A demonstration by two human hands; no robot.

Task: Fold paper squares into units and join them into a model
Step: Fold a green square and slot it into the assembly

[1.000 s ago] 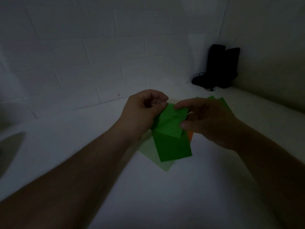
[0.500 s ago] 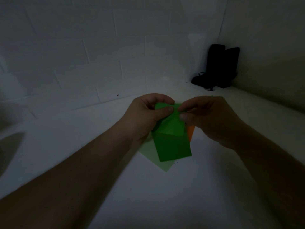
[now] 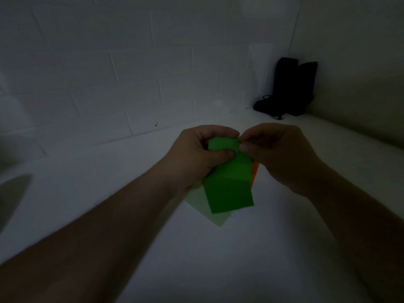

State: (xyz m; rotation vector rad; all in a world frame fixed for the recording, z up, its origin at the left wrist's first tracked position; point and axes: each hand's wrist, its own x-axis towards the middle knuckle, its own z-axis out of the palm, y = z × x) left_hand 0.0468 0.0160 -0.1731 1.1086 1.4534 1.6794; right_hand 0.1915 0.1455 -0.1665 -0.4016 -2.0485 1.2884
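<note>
Green paper (image 3: 227,189), one sheet, pinched by two hands: left (image 3: 196,154), right (image 3: 275,154).

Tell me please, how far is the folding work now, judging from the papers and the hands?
Early stage. Done: the bright green paper already carries at least one crease across its middle. In hand: the left hand and the right hand both pinch its upper edge, working a fold. Left: the pale green sheet and the orange sheet lie flat underneath, apparently unfolded, and no joined model is visible.
</note>
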